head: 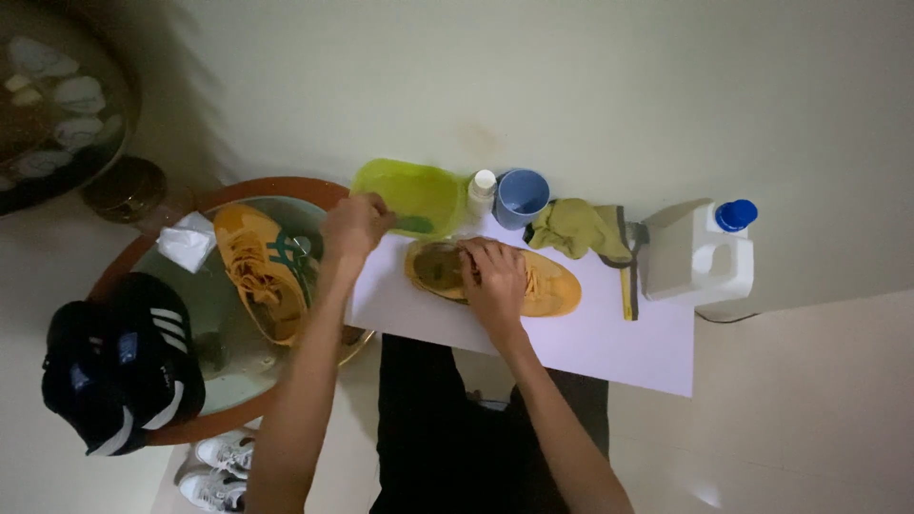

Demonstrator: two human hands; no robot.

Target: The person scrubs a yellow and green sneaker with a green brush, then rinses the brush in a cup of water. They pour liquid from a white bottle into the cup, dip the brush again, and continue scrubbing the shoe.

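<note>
A yellow sneaker [550, 284] lies on a white sheet [590, 338], its dirty heel end toward the left. My right hand [495, 276] rests on top of it and holds it down. My left hand [354, 225] is closed on a small green brush [415, 225] whose head reaches over a lime-green plastic basin [419, 186]. The second yellow sneaker [259, 271], with teal stripes, lies on a round glass table [228, 366] to the left.
Behind the sheet stand a small white bottle [482, 193], a blue cup [521, 197], a crumpled olive cloth [575, 228] and a white jug with a blue cap [703, 255]. A black striped bag [124, 362] and a tissue [186, 243] are on the table. White shoes [214, 471] sit on the floor.
</note>
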